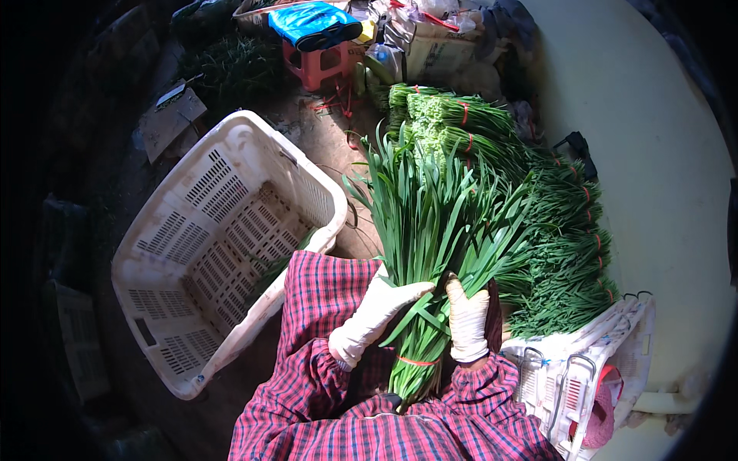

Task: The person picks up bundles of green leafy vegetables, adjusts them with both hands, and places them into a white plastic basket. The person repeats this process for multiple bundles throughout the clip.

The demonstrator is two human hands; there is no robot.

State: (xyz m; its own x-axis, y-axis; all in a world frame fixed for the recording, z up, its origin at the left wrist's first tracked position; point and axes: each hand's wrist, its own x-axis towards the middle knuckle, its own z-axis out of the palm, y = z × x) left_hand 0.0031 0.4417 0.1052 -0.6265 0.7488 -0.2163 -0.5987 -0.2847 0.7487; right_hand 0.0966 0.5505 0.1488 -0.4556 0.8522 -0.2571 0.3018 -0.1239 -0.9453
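A large bunch of garlic chives (423, 223) stands over my lap with its long green leaves fanning away from me. A red band (419, 361) circles its lower end, close to my body. My left hand (380, 311), in a whitish glove, is closed around the bunch from the left, its thumb across the front. On the right side my right hand (467, 319), gloved too, grips the leaves above the band. Its fingertips are partly hidden among the leaves. Checked red and blue sleeves cover both forearms.
A big white plastic crate (173, 253) tilts at my left, a few leaves inside. Tied chive bundles (565, 238) are piled at the right and far side, by a pale wall (630, 115). White baskets (561, 376) stand near right. A red stool (315, 65) carries a blue bag (314, 23).
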